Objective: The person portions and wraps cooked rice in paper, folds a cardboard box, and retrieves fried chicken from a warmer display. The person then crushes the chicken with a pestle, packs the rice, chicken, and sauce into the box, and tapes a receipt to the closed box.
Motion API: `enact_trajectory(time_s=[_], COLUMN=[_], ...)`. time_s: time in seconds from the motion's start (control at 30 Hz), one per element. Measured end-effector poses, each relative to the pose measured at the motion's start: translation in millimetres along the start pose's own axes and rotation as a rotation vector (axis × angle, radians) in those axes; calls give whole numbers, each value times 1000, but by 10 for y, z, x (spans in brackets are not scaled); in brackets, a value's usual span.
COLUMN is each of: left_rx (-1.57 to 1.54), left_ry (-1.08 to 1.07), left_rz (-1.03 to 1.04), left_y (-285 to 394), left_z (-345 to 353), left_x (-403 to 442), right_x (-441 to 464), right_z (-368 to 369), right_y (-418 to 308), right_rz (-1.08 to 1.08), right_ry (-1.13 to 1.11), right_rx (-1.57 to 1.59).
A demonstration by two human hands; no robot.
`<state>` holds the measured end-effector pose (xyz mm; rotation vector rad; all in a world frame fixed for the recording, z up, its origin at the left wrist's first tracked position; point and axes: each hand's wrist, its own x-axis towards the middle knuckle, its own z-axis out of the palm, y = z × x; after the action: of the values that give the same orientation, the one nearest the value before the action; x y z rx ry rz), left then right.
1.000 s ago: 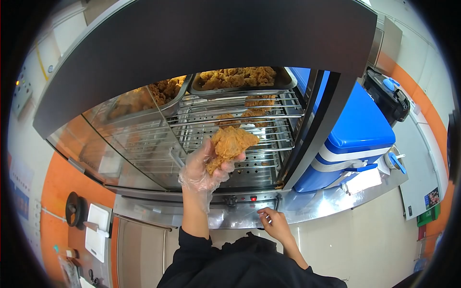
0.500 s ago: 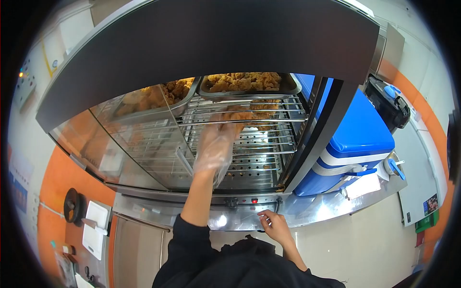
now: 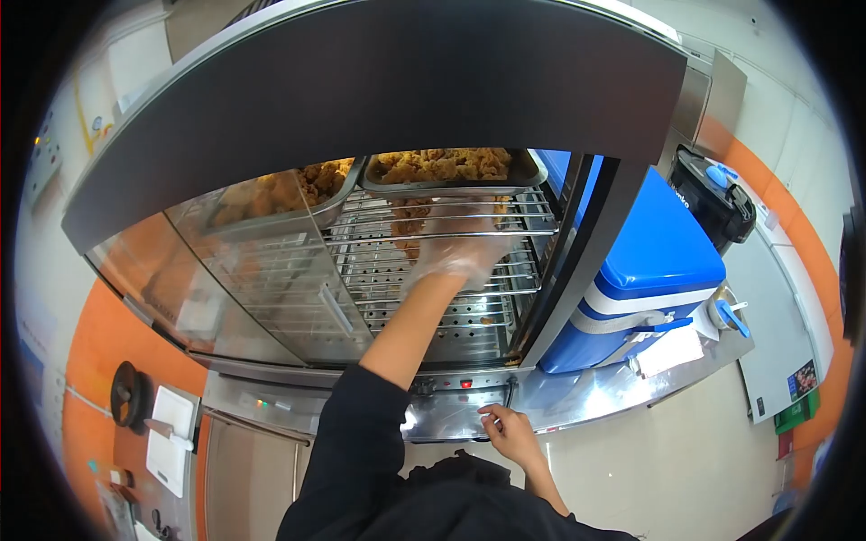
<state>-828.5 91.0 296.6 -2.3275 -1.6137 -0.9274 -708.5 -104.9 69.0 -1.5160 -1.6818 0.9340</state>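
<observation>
Two hands were visible. The left hand (image 3: pixel 465 239), gloved presumably for food hygiene, reached into the warming cabinet (image 3: pixel 406 86) beside fried chicken pieces (image 3: pixel 408 222) on the wire rack (image 3: pixel 361 242); finger opening and any grasp could not be determined. The glass panel (image 3: pixel 275 288) stood aside, giving access. The right hand (image 3: pixel 512 436), fingers loosely curled, held nothing visible near the counter (image 3: pixel 564 404).
</observation>
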Motion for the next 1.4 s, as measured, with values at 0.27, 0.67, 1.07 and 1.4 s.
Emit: enact_trajectory(time_s=[0.27, 0.67, 1.07, 1.4], left_rx=[-145, -465, -2055, -2051], left_ry=[56, 61, 265, 556], left_rz=[-118, 27, -826, -849], left_y=[-109, -2, -794, -1196], left_z=[504, -817, -1312, -1476], left_x=[230, -1529, -3566, -4123], right_x=[-152, 80, 1404, 1245], right_z=[-22, 106, 891, 759], right_y=[121, -140, -1799, -1628], right_rz=[-2, -34, -751, -663], right_ry=[54, -178, 352, 744], right_rx=[-5, -90, 181, 150])
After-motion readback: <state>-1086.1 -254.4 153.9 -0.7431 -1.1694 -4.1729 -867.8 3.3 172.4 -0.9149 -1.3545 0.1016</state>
